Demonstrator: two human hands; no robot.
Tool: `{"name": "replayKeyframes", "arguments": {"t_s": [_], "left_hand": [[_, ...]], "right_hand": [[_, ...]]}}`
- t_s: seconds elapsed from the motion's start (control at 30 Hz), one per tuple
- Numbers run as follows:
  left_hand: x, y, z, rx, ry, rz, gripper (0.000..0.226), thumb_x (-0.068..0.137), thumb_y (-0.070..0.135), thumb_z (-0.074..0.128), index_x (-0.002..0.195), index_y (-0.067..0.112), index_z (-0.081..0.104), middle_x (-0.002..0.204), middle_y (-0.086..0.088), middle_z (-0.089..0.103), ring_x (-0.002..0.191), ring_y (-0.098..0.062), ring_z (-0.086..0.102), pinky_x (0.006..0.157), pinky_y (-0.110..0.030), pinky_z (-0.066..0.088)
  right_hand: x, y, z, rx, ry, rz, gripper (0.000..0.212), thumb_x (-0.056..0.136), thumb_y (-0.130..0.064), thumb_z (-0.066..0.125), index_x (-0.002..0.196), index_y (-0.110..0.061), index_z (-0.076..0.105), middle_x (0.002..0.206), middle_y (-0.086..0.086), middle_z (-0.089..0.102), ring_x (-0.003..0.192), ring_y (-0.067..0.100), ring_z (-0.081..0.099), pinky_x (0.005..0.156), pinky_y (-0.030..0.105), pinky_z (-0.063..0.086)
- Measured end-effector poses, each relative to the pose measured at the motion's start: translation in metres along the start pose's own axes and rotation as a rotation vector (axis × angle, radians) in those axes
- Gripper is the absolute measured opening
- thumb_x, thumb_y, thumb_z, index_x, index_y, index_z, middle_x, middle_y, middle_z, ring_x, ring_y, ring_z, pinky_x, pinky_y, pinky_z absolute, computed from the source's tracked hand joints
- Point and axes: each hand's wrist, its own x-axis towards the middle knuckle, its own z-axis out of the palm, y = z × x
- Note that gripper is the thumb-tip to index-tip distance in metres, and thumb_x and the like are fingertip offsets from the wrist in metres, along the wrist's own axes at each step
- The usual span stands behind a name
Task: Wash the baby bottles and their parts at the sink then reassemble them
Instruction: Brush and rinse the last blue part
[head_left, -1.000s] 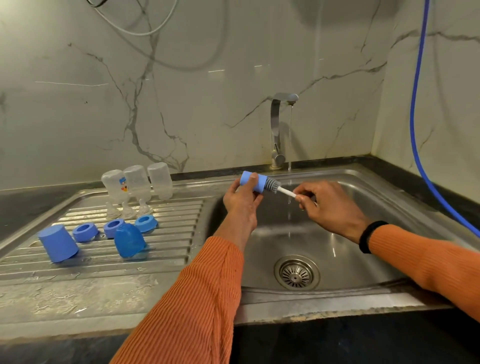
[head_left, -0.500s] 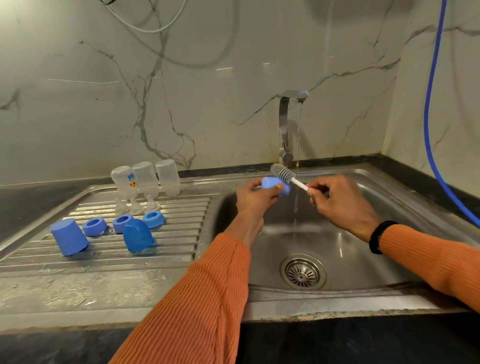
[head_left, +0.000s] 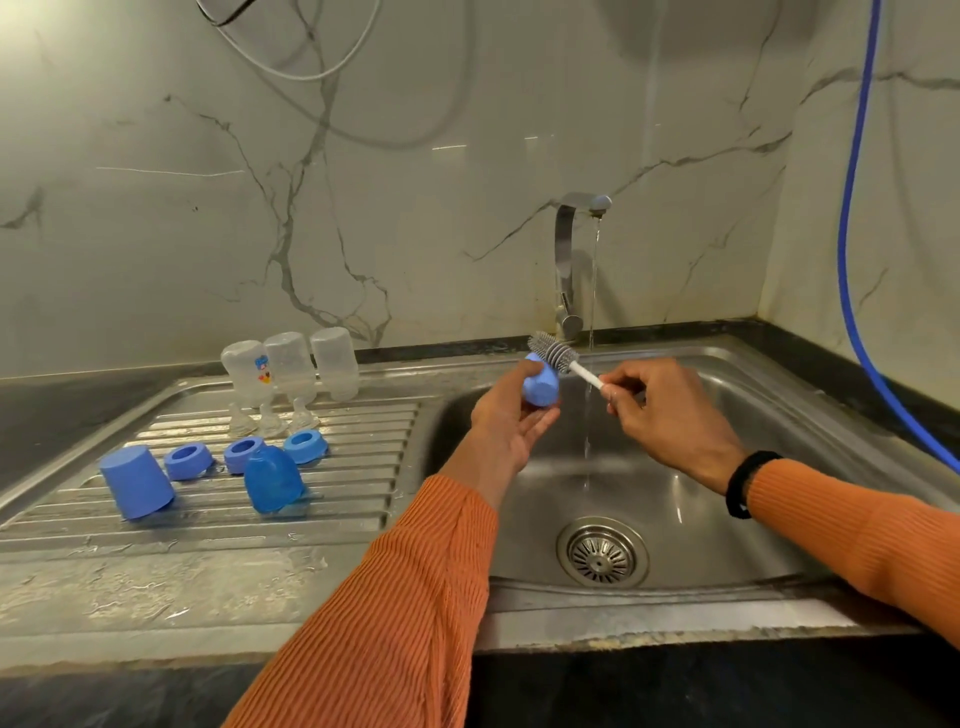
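Observation:
My left hand (head_left: 511, 415) holds a blue bottle cap (head_left: 541, 385) above the left side of the sink basin (head_left: 779, 467). My right hand (head_left: 662, 410) pinches the white handle of a grey bottle brush (head_left: 554, 353), whose bristle head lies against the top of the cap. Three clear bottles (head_left: 289, 370) stand upside down at the back of the draining board (head_left: 208, 525). In front of them sit three clear teats (head_left: 271, 419), three blue collar rings (head_left: 245, 453) and two more blue caps (head_left: 136, 489) (head_left: 272, 479).
The tap (head_left: 570, 260) runs a thin stream of water into the basin between my hands. The drain strainer (head_left: 601, 552) lies below. A blue hose (head_left: 852, 260) hangs down the right wall. The front counter (head_left: 156, 597) is wet.
The brush came out of the cap and now lies across its outside. My left hand turned the cap over and both hands shifted slightly.

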Motion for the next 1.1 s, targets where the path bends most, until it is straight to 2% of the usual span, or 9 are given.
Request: {"name": "replayKeyframes", "arguments": {"t_s": [0.13,0.3,0.4,0.53,0.67,0.83,0.9,0.97,1.1], "left_hand": [[-0.008,-0.001,0.01,0.029,-0.044,-0.021,0.041,0.087,0.009,0.079,0.124,0.004,0.062,0.11,-0.023,0.07,0.097,-0.03,0.071,0.088,-0.04,0.062],[0.001,0.013,0.002,-0.082,0.017,0.025,0.039,0.094,0.007,0.07,0.13,0.0,0.058,0.12,-0.026,0.066,0.101,-0.033,0.069,0.094,-0.048,0.059],[0.007,0.02,-0.003,-0.147,0.085,0.036,0.034,0.095,0.003,0.069,0.127,-0.001,0.06,0.108,-0.024,0.069,0.102,-0.032,0.071,0.094,-0.051,0.058],[0.007,0.024,0.002,-0.174,0.059,0.042,0.028,0.095,0.004,0.069,0.121,0.0,0.059,0.095,-0.023,0.068,0.093,-0.033,0.071,0.093,-0.047,0.059],[-0.002,0.014,0.007,-0.168,-0.023,-0.017,0.042,0.089,0.004,0.076,0.127,-0.002,0.059,0.105,-0.026,0.067,0.094,-0.037,0.072,0.088,-0.047,0.062],[-0.014,0.01,0.011,-0.179,-0.134,-0.073,0.031,0.084,-0.008,0.077,0.11,-0.007,0.061,0.111,-0.032,0.064,0.1,-0.042,0.07,0.093,-0.05,0.059],[-0.012,0.011,0.011,-0.207,-0.1,-0.04,0.03,0.085,-0.01,0.074,0.112,-0.006,0.061,0.117,-0.033,0.062,0.109,-0.045,0.067,0.095,-0.05,0.058],[-0.005,0.013,0.01,-0.227,-0.059,0.009,0.04,0.086,-0.009,0.074,0.122,-0.008,0.059,0.124,-0.033,0.061,0.113,-0.044,0.066,0.095,-0.049,0.058],[0.004,0.018,0.003,-0.293,0.02,0.059,0.047,0.086,-0.003,0.076,0.128,-0.011,0.057,0.125,-0.03,0.064,0.11,-0.04,0.068,0.096,-0.048,0.058]], "right_hand": [[0.003,0.009,-0.008,0.035,0.033,0.048,0.014,0.1,-0.016,0.065,0.11,-0.015,0.076,0.08,-0.011,0.069,0.076,0.002,0.065,0.066,0.012,0.044],[0.0,0.003,-0.009,0.113,-0.074,0.04,0.012,0.099,-0.019,0.068,0.107,-0.025,0.074,0.084,-0.012,0.072,0.078,-0.007,0.066,0.065,0.009,0.05],[-0.009,-0.003,-0.003,0.058,-0.158,-0.013,0.012,0.099,-0.023,0.068,0.104,-0.032,0.073,0.084,-0.013,0.072,0.08,-0.007,0.065,0.067,0.015,0.053],[-0.01,-0.006,-0.001,0.078,-0.06,-0.05,0.012,0.1,-0.019,0.066,0.107,-0.027,0.072,0.085,-0.012,0.071,0.082,-0.006,0.065,0.068,0.007,0.051],[-0.001,0.0,-0.004,0.078,0.026,0.016,0.01,0.1,-0.016,0.065,0.102,-0.025,0.069,0.082,-0.012,0.068,0.076,0.0,0.065,0.065,0.012,0.048],[0.0,0.006,-0.006,0.159,0.05,0.114,0.009,0.099,-0.014,0.066,0.095,-0.02,0.072,0.078,-0.004,0.072,0.078,0.01,0.069,0.067,0.02,0.049],[-0.003,0.003,-0.006,0.224,0.031,0.151,0.008,0.1,-0.016,0.065,0.098,-0.019,0.072,0.081,-0.003,0.073,0.077,0.009,0.068,0.067,0.022,0.048],[-0.006,0.0,-0.003,0.254,-0.003,0.168,0.008,0.101,-0.018,0.065,0.099,-0.021,0.072,0.083,-0.003,0.072,0.072,0.005,0.066,0.065,0.022,0.047],[-0.009,-0.004,0.001,0.271,-0.061,0.163,0.008,0.1,-0.019,0.065,0.1,-0.023,0.072,0.083,-0.002,0.073,0.065,-0.001,0.064,0.06,0.018,0.046]]}}
